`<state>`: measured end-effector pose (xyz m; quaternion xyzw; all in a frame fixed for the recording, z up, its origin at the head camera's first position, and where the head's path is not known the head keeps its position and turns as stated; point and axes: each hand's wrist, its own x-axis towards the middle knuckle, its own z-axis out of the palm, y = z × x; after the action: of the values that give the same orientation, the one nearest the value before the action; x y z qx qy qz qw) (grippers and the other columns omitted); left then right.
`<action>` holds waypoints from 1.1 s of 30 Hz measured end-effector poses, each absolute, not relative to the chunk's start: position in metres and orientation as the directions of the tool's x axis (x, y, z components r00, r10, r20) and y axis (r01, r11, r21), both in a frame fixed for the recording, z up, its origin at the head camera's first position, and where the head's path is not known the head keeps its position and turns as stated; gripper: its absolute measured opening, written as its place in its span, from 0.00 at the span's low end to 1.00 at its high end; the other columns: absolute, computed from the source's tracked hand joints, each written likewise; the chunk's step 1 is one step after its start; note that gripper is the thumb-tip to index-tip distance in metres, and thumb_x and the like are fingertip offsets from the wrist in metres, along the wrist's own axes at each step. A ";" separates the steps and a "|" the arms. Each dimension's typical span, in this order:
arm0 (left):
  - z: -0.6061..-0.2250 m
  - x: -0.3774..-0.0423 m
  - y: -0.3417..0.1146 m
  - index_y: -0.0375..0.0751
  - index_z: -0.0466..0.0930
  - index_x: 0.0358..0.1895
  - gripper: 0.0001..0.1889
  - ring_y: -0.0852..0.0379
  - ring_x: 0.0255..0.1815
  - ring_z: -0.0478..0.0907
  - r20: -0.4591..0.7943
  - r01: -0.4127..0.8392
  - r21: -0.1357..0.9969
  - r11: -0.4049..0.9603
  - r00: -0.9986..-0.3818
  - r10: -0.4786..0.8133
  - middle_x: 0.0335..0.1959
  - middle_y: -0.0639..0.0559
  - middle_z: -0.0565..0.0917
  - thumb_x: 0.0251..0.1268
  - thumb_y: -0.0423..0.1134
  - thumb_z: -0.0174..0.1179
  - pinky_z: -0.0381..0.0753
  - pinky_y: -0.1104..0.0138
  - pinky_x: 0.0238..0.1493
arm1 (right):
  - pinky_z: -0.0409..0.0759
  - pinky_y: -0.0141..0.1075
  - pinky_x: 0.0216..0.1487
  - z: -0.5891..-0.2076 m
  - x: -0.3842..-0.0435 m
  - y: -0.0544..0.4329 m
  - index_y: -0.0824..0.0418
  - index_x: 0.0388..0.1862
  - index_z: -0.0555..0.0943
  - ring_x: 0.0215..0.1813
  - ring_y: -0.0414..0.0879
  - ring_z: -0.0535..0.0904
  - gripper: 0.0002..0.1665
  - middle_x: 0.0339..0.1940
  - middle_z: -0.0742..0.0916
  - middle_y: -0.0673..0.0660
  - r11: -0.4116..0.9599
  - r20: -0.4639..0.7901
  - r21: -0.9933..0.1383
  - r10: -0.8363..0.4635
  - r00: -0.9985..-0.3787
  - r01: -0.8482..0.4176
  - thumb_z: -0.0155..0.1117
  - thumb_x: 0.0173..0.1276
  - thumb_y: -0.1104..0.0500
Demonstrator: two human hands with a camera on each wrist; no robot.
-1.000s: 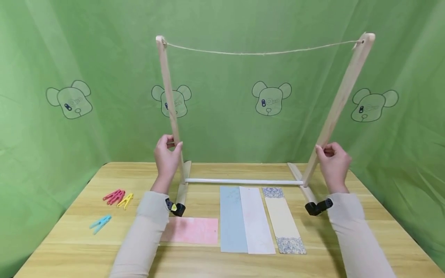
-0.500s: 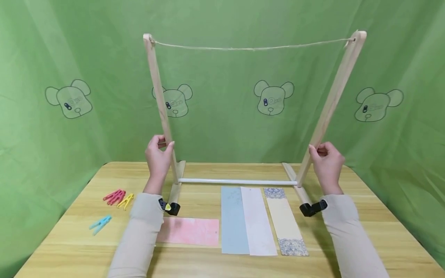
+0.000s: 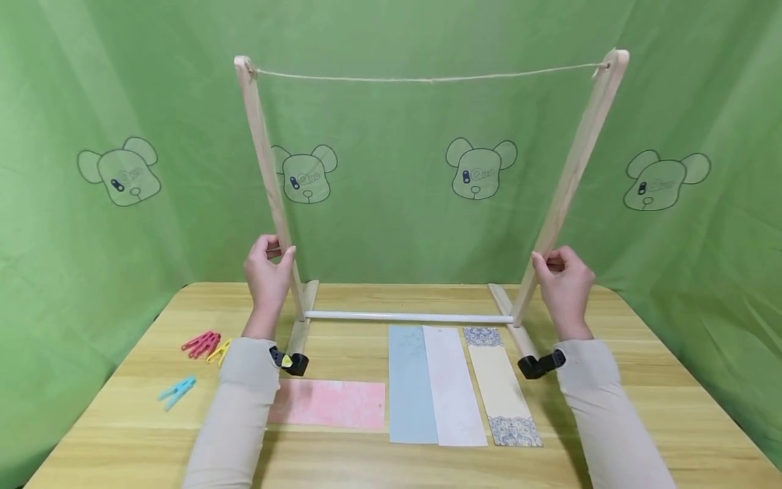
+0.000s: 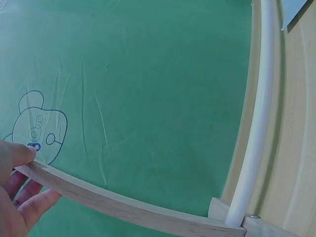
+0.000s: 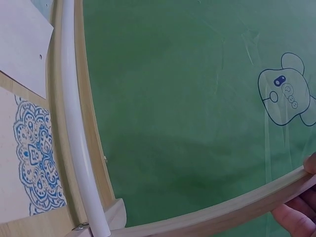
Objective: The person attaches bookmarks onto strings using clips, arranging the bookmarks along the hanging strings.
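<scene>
A wooden frame (image 3: pixel 264 153) stands at the back of the table, its two uprights joined low down by a white rod (image 3: pixel 409 316). Between the upright tops sags a thin string (image 3: pixel 427 80). My left hand (image 3: pixel 269 272) pinches the left upright above the rod, thumb in front and fingers behind. On the other side my right hand (image 3: pixel 565 282) grips the right upright (image 5: pixel 227 210) the same way. In the left wrist view the thumb and fingers (image 4: pixel 39 205) close round the wood.
Before the frame lie paper strips: pink (image 3: pixel 332 404), blue (image 3: pixel 412 387), white (image 3: pixel 455 387) and cream with blue lace ends (image 3: pixel 504 380). Pink clothespins (image 3: pixel 201 343), a yellow clothespin (image 3: pixel 218 352) and a blue clothespin (image 3: pixel 177 390) lie at left. A green curtain (image 3: pixel 391 170) hangs behind.
Both hands have shifted the frame to the left along the table. The strips and clothespins stay in place; my left sleeve now partly covers the yellow clothespin.
</scene>
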<state>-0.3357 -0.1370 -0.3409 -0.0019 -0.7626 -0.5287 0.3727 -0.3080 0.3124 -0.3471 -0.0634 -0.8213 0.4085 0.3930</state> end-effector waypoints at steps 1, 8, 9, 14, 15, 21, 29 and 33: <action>-0.342 -0.336 -0.138 0.31 0.76 0.44 0.12 0.48 0.42 0.80 0.565 0.391 0.809 0.439 -0.724 -0.395 0.42 0.40 0.82 0.58 0.31 0.63 0.83 0.60 0.42 | 0.71 0.12 0.27 -0.348 -0.308 0.312 0.72 0.34 0.77 0.26 0.24 0.70 0.15 0.33 0.84 0.66 0.663 0.595 -0.718 0.424 -0.683 -0.214 0.63 0.65 0.57; -0.345 -0.335 -0.144 0.31 0.77 0.43 0.11 0.48 0.40 0.79 0.567 0.388 0.809 0.442 -0.716 -0.407 0.41 0.39 0.82 0.57 0.31 0.64 0.83 0.59 0.44 | 0.72 0.12 0.27 -0.350 -0.310 0.306 0.72 0.34 0.77 0.26 0.23 0.70 0.14 0.33 0.85 0.67 0.666 0.602 -0.709 0.402 -0.689 -0.231 0.63 0.65 0.59; -0.345 -0.335 -0.144 0.31 0.77 0.43 0.11 0.48 0.40 0.79 0.570 0.391 0.807 0.443 -0.714 -0.407 0.41 0.39 0.82 0.57 0.31 0.64 0.82 0.59 0.44 | 0.72 0.12 0.27 -0.350 -0.310 0.305 0.72 0.34 0.77 0.26 0.23 0.70 0.14 0.33 0.85 0.67 0.666 0.605 -0.708 0.399 -0.689 -0.236 0.63 0.65 0.59; -0.344 -0.336 -0.148 0.31 0.77 0.42 0.12 0.49 0.40 0.79 0.579 0.396 0.800 0.450 -0.707 -0.406 0.41 0.39 0.82 0.57 0.32 0.65 0.83 0.60 0.43 | 0.72 0.12 0.27 -0.349 -0.312 0.303 0.72 0.34 0.77 0.26 0.22 0.70 0.14 0.32 0.85 0.67 0.676 0.628 -0.692 0.389 -0.674 -0.255 0.64 0.65 0.59; -0.343 -0.336 -0.149 0.31 0.77 0.43 0.12 0.49 0.40 0.80 0.577 0.393 0.801 0.452 -0.708 -0.407 0.41 0.39 0.82 0.57 0.32 0.64 0.83 0.60 0.42 | 0.72 0.12 0.27 -0.349 -0.312 0.302 0.72 0.34 0.77 0.26 0.22 0.70 0.14 0.32 0.85 0.67 0.675 0.628 -0.692 0.388 -0.674 -0.257 0.64 0.65 0.59; -0.341 -0.335 -0.154 0.31 0.77 0.43 0.12 0.51 0.39 0.80 0.576 0.377 0.799 0.468 -0.705 -0.415 0.41 0.40 0.83 0.58 0.32 0.64 0.82 0.63 0.40 | 0.72 0.12 0.27 -0.348 -0.313 0.296 0.72 0.34 0.77 0.26 0.22 0.70 0.14 0.32 0.85 0.68 0.664 0.628 -0.697 0.383 -0.678 -0.271 0.64 0.65 0.59; -0.341 -0.334 -0.160 0.31 0.77 0.42 0.11 0.48 0.39 0.80 0.586 0.383 0.794 0.473 -0.691 -0.423 0.41 0.39 0.83 0.57 0.31 0.64 0.83 0.57 0.42 | 0.73 0.12 0.28 -0.346 -0.313 0.289 0.72 0.35 0.77 0.27 0.24 0.71 0.14 0.33 0.85 0.68 0.650 0.609 -0.711 0.379 -0.697 -0.268 0.63 0.65 0.59; -0.341 -0.334 -0.161 0.31 0.77 0.42 0.12 0.48 0.40 0.80 0.588 0.383 0.791 0.476 -0.690 -0.422 0.42 0.38 0.83 0.57 0.31 0.64 0.83 0.57 0.43 | 0.73 0.12 0.28 -0.346 -0.314 0.288 0.72 0.35 0.77 0.27 0.24 0.71 0.14 0.34 0.85 0.67 0.659 0.615 -0.702 0.372 -0.696 -0.268 0.63 0.65 0.59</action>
<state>-0.3337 -0.1607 -0.3412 0.0129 -0.7637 -0.5115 0.3937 -0.3141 0.2876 -0.3460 -0.0313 -0.8237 0.4115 0.3888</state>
